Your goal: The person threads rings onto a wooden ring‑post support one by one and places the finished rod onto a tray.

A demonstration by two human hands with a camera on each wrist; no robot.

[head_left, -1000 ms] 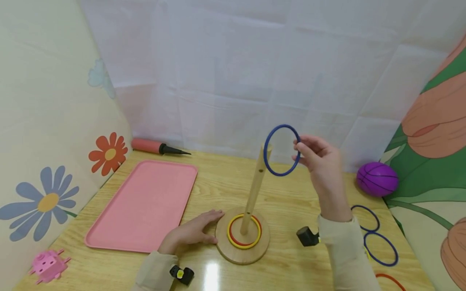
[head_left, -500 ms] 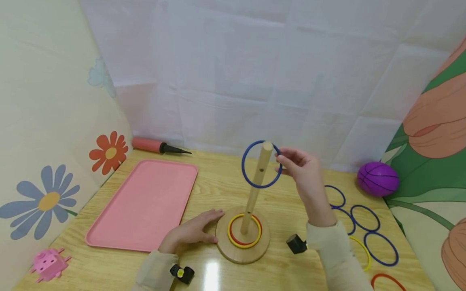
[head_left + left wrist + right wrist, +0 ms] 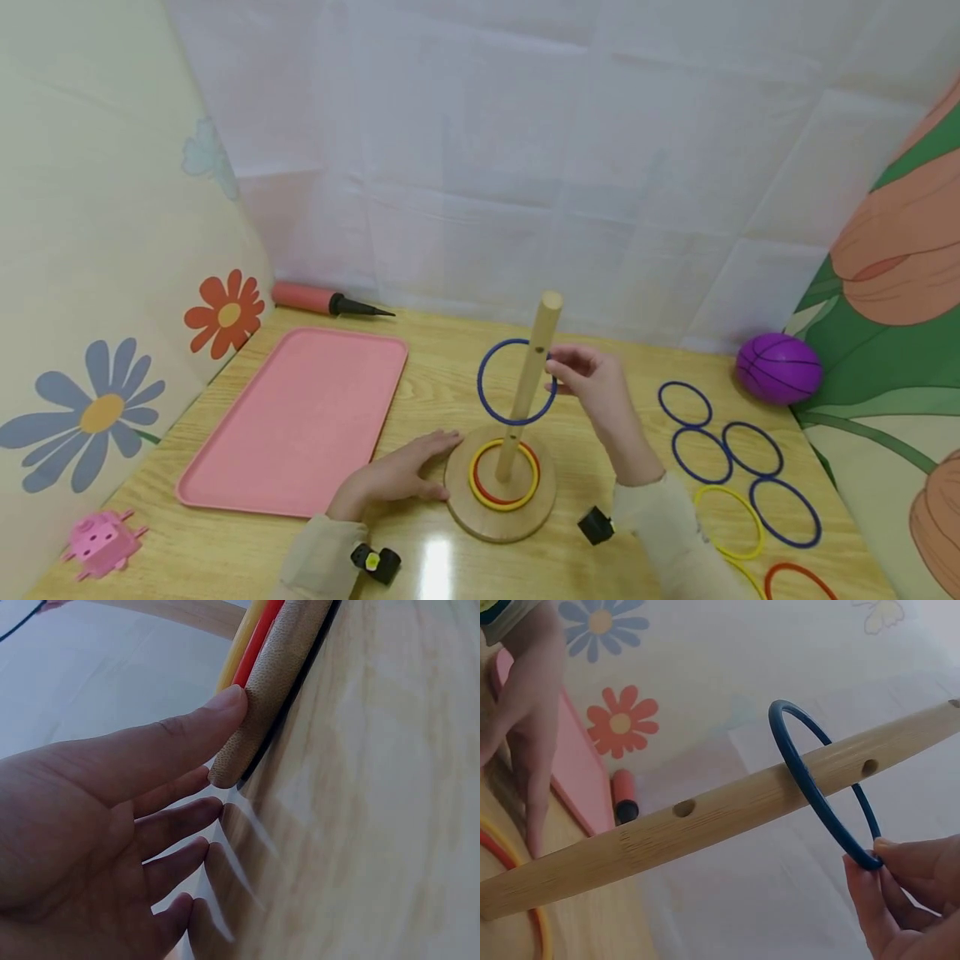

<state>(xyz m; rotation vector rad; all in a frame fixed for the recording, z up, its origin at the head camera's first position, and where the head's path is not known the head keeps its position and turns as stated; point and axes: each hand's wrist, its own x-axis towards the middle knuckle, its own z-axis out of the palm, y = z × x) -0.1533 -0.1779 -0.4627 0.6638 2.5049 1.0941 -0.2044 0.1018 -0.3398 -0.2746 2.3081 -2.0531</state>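
Between thumb and fingers, my right hand pinches a blue ring, which encircles the wooden post partway down. The post rises from a round wooden base in the head view. Around its foot lie a yellow ring and a red ring, stacked on the base. My left hand rests at the base's left edge; in the left wrist view its thumb touches the rim, with the other fingers extended and apart near the tabletop.
Several blue rings, yellow rings and a red ring lie at right. Behind them sits a purple ball. At left are a pink tray, a pink toy and a red hand pump.
My right hand has brought the blue ring leftward over the top of the post and then lowered it partway down. The left hand has stayed at the base.
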